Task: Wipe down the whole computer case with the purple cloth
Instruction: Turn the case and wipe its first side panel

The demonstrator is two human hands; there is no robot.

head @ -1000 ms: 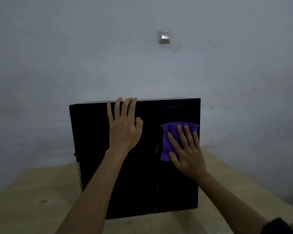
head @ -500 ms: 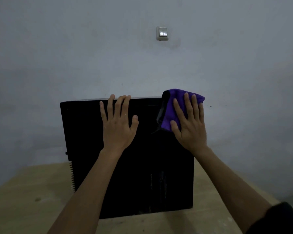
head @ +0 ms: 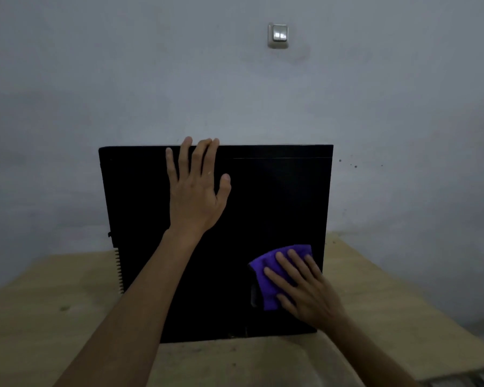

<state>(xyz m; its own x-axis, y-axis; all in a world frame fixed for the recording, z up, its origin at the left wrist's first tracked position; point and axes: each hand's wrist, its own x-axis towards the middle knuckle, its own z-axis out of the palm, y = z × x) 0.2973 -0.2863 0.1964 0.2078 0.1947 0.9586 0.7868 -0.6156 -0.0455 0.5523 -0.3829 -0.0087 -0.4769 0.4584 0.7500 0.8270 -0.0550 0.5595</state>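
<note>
your left hand [head: 194, 196] lay open, bracing the stiff, heavy-looking case [head: 277, 208]; your right hand [head: 305, 289], fingers spread, pressed the soft cloth [head: 266, 275] flat low on its side.

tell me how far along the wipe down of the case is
Done: nothing can be confirmed; the black panel shows no visible wipe marks. In hand: the right hand presses the purple cloth flat on the lower right of the computer case side panel, while the left hand braces near the top edge. Left: the rest of this panel, plus the top, vented edge and hidden faces.
</note>
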